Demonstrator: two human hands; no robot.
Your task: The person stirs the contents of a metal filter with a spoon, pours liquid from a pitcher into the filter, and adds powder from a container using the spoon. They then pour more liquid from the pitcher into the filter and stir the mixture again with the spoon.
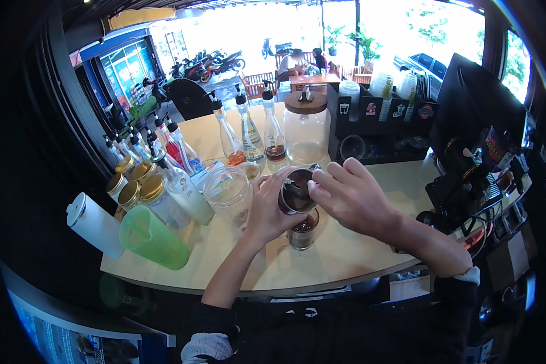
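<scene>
My left hand [268, 203] is wrapped round a dark-looking metal cup [298, 189], its mouth turned toward me, tilted over a small glass [301, 238]. Brown liquid with a darker top stands in that glass on the counter. At the cup's rim my right hand [344, 193] is closed in a pinch on what looks like a spoon [315, 167]; only a shiny metal end shows above the fingers, and the rest is hidden. Left of the cup stands an open clear plastic jar [227, 189].
A green pitcher [153, 236], a white tumbler [95, 224], gold-lidded jars [129, 194] and a bottle of pale liquid [188, 193] crowd the left. Pump bottles [253, 136] and a wooden-lidded jar [306, 130] stand behind. A black cup rack [370, 136] and a coffee machine [473, 176] are right.
</scene>
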